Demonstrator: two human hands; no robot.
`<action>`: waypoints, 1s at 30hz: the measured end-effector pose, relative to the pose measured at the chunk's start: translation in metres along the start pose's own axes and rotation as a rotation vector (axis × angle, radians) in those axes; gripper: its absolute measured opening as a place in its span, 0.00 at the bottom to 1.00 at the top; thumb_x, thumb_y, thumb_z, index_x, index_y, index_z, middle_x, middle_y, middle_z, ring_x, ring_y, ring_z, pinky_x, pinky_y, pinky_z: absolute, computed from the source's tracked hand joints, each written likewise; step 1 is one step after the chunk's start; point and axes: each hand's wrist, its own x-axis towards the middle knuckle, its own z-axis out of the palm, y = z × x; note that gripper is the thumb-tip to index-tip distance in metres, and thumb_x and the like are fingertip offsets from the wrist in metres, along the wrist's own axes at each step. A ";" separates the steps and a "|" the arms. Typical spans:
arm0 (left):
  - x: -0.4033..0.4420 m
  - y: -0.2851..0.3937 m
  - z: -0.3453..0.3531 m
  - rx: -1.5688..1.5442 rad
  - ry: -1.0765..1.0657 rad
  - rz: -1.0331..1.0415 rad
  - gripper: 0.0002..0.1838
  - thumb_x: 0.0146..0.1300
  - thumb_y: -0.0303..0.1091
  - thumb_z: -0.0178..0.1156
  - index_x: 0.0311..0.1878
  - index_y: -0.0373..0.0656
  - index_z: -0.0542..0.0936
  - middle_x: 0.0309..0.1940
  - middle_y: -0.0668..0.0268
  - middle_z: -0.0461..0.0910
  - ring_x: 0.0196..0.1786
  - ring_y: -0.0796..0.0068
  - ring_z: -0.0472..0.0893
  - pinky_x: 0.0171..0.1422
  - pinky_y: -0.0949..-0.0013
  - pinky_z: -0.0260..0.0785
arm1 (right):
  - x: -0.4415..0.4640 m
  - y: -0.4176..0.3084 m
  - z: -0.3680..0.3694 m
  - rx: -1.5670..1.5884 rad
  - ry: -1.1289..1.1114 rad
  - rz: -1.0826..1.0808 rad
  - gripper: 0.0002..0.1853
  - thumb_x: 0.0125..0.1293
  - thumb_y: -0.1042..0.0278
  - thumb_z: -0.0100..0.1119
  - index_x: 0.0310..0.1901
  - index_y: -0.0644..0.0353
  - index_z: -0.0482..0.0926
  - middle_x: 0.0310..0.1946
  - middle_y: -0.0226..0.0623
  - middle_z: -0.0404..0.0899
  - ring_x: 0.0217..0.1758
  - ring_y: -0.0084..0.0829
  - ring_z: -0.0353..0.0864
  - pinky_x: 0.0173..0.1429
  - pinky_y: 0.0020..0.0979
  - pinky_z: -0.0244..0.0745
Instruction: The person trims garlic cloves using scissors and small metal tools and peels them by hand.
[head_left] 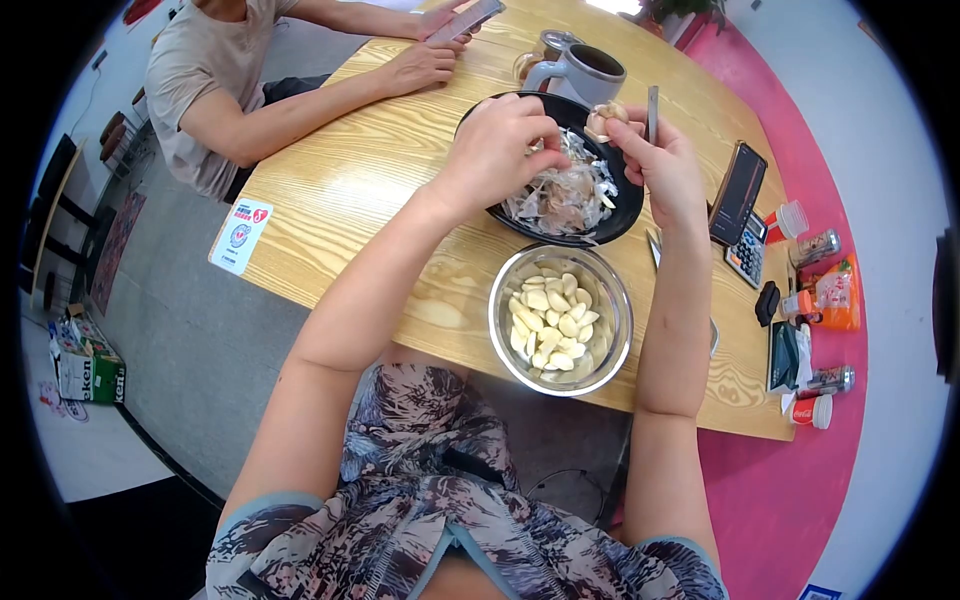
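My right hand (662,165) pinches a partly peeled garlic bulb (606,122) between thumb and fingers. A narrow metal blade (653,112), which looks like a knife's, sticks up from the same hand; its handle is hidden. Over the black bowl (622,222) hangs my left hand (505,148), fingers curled together, and what they hold, if anything, is hidden. Papery garlic skins (565,195) heap up inside that bowl. Nearer to me, a steel bowl (497,318) holds many peeled garlic cloves (550,318).
Behind the black bowl stands a large grey mug (578,75). At right are a propped phone (738,192), a calculator (745,252) and several jars. Metal pieces show beside my right forearm. Across the table (330,220), a person (215,100) holds a phone (466,20).
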 end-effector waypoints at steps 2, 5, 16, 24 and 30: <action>0.000 -0.005 0.002 -0.013 -0.026 0.013 0.05 0.52 0.30 0.67 0.33 0.43 0.84 0.34 0.67 0.81 0.44 0.64 0.77 0.49 0.65 0.69 | 0.000 0.001 -0.002 -0.026 -0.021 -0.004 0.09 0.62 0.67 0.66 0.42 0.60 0.82 0.26 0.19 0.79 0.23 0.09 0.65 0.25 0.16 0.54; -0.002 -0.015 0.009 -0.008 -0.011 0.081 0.05 0.55 0.30 0.65 0.36 0.43 0.84 0.36 0.65 0.80 0.45 0.63 0.77 0.51 0.64 0.70 | -0.001 0.000 -0.001 -0.055 -0.055 -0.010 0.09 0.61 0.68 0.66 0.41 0.59 0.83 0.26 0.19 0.79 0.26 0.10 0.67 0.29 0.17 0.59; 0.003 0.001 0.007 -0.499 0.025 -0.180 0.14 0.67 0.33 0.60 0.52 0.37 0.80 0.41 0.63 0.82 0.41 0.74 0.82 0.45 0.71 0.74 | 0.001 0.015 0.012 -0.157 -0.139 -0.201 0.10 0.60 0.72 0.65 0.42 0.64 0.83 0.26 0.26 0.80 0.27 0.15 0.72 0.36 0.20 0.69; 0.002 0.000 0.006 -0.586 -0.006 -0.140 0.14 0.66 0.30 0.61 0.52 0.35 0.80 0.39 0.65 0.84 0.40 0.80 0.82 0.46 0.76 0.75 | -0.008 0.007 0.018 -0.258 -0.141 -0.234 0.09 0.61 0.75 0.63 0.42 0.67 0.83 0.26 0.30 0.81 0.27 0.17 0.72 0.31 0.24 0.68; 0.001 -0.004 0.004 -0.673 -0.113 -0.245 0.12 0.65 0.32 0.62 0.49 0.36 0.82 0.36 0.67 0.84 0.37 0.83 0.80 0.43 0.76 0.74 | -0.002 0.014 0.010 -0.367 -0.200 -0.221 0.08 0.61 0.76 0.63 0.42 0.65 0.84 0.23 0.30 0.79 0.25 0.17 0.70 0.30 0.25 0.67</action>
